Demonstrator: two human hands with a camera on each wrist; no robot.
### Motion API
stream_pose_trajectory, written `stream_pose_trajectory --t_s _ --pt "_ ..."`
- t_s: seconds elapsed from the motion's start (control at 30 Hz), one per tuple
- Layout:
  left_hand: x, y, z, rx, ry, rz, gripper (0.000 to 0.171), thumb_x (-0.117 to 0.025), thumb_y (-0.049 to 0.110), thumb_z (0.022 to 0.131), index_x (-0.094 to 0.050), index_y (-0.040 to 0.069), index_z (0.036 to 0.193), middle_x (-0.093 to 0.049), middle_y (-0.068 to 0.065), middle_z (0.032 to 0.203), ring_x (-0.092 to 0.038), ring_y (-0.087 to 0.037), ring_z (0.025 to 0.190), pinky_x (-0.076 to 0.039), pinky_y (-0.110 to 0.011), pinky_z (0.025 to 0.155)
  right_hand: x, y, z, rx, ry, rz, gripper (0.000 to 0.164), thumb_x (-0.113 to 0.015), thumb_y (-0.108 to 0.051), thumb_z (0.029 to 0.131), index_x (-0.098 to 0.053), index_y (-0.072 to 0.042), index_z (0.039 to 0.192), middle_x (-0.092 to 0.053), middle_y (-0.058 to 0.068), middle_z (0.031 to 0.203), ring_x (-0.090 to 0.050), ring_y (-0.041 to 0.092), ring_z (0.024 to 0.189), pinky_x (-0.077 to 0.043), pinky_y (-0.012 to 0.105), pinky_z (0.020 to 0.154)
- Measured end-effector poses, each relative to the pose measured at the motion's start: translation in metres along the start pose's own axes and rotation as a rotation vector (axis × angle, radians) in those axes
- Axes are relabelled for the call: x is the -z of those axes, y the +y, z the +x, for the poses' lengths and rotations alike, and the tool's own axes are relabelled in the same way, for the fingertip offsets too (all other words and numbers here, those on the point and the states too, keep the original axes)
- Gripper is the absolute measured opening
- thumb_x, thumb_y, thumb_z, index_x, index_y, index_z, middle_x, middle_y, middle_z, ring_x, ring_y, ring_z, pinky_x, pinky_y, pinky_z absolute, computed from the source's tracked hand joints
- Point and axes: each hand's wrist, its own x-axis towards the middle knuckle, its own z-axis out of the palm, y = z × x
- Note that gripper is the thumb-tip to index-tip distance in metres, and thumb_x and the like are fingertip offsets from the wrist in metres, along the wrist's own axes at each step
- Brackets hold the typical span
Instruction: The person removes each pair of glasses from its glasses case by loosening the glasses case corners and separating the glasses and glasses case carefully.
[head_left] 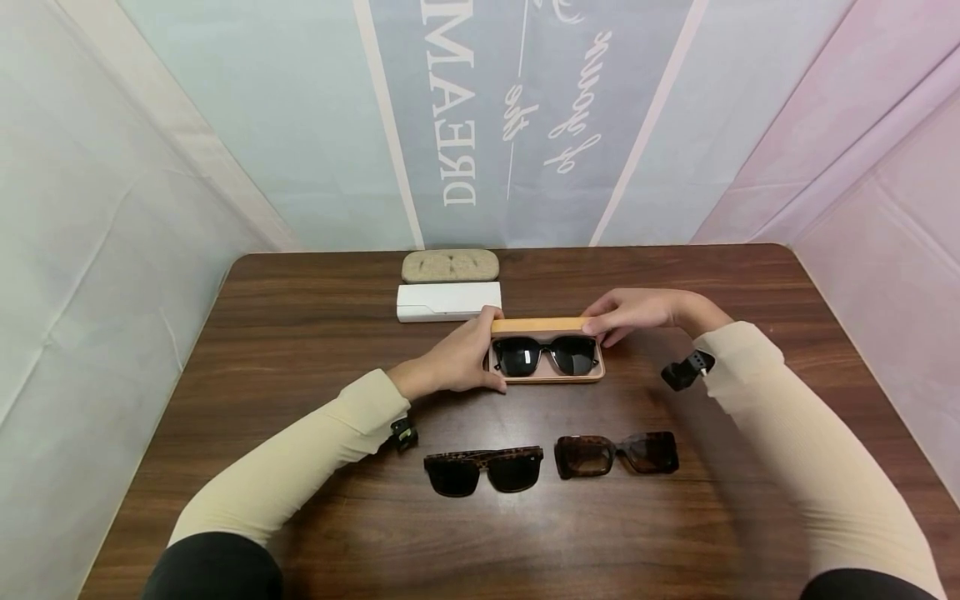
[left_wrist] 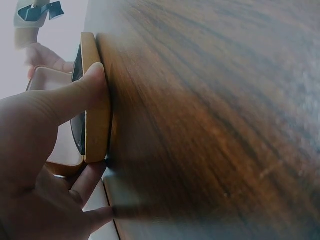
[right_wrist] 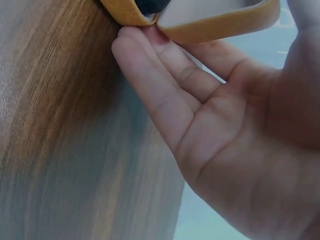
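A yellow-orange glasses case [head_left: 551, 381] lies with its lid [head_left: 538, 324] standing up and its pale lining showing. Folded black sunglasses [head_left: 547, 356] rest inside it. My left hand [head_left: 463, 357] grips the left end of the case; in the left wrist view its thumb [left_wrist: 82, 92] presses the front wall and its fingers reach behind. At the other end, my right hand [head_left: 637, 309] holds the lid between thumb and fingers. The right wrist view shows those fingers [right_wrist: 155, 95] by the hinge corner.
Nearer the body lie tortoiseshell sunglasses with dark lenses [head_left: 483, 471] and brown rectangular sunglasses [head_left: 617, 455]. Behind the left hand, a white case [head_left: 448, 302] sits in front of a beige case [head_left: 450, 266]. A printed cloth [head_left: 540, 125] hangs along the wooden table's [head_left: 315, 292] back edge.
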Motion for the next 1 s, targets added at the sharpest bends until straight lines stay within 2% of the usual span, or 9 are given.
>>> stream_pose_trajectory --t_s 0.17,0.27,0.37,0.53,0.73,1.0 --pt "-0.001 0.000 0.000 0.006 -0.009 -0.031 0.102 -0.094 0.033 0.073 -0.026 0.001 0.143 -0.052 -0.019 0.128 -0.053 -0.027 0.121 -0.047 -0.042 0.102 -0.003 -0.004 -0.004 -0.010 0.034 -0.049 0.062 -0.061 -0.030 0.102 -0.044 0.011 0.146 -0.060 0.021 0.130 -0.061 0.029 0.117 -0.051 0.040 0.102" --pt "-0.001 -0.001 0.000 0.001 -0.007 -0.041 0.103 -0.094 0.033 0.073 -0.026 0.001 0.143 -0.052 -0.019 0.129 -0.053 -0.028 0.121 -0.046 -0.042 0.102 -0.005 -0.007 -0.006 -0.005 0.061 -0.100 0.063 -0.061 -0.031 0.102 -0.044 0.011 0.146 -0.062 0.020 0.125 -0.062 0.028 0.114 -0.051 0.040 0.101" --pt "-0.002 -0.001 0.000 -0.002 -0.008 -0.043 0.103 -0.094 0.032 0.073 -0.026 0.001 0.143 -0.051 -0.019 0.129 -0.053 -0.027 0.121 -0.046 -0.041 0.102 -0.006 -0.009 -0.009 0.009 0.101 -0.165 0.063 -0.062 -0.034 0.102 -0.046 0.009 0.145 -0.064 0.017 0.118 -0.062 0.027 0.111 -0.053 0.041 0.099" --pt "-0.002 -0.002 0.001 -0.010 -0.007 -0.048 0.103 -0.094 0.032 0.073 -0.026 0.000 0.143 -0.052 -0.019 0.127 -0.054 -0.027 0.119 -0.046 -0.041 0.102 -0.010 -0.012 -0.015 0.036 0.185 -0.277 0.062 -0.065 -0.039 0.101 -0.052 0.005 0.143 -0.069 0.011 0.116 -0.066 0.024 0.107 -0.054 0.043 0.093" --pt "-0.001 -0.002 0.000 -0.013 -0.008 -0.052 0.103 -0.094 0.032 0.073 -0.026 -0.001 0.143 -0.052 -0.019 0.127 -0.053 -0.027 0.119 -0.046 -0.040 0.102 -0.015 -0.016 -0.020 0.055 0.267 -0.413 0.057 -0.066 -0.044 0.099 -0.060 -0.001 0.137 -0.070 0.004 0.112 -0.065 0.020 0.104 -0.051 0.043 0.091" --pt "-0.002 -0.003 0.001 -0.013 -0.005 -0.061 0.102 -0.094 0.031 0.073 -0.026 -0.001 0.142 -0.052 -0.018 0.127 -0.054 -0.027 0.119 -0.046 -0.040 0.103 -0.021 -0.020 -0.022 0.070 0.311 -0.458 0.056 -0.066 -0.046 0.099 -0.062 -0.003 0.136 -0.070 0.005 0.114 -0.066 0.023 0.109 -0.051 0.047 0.094"
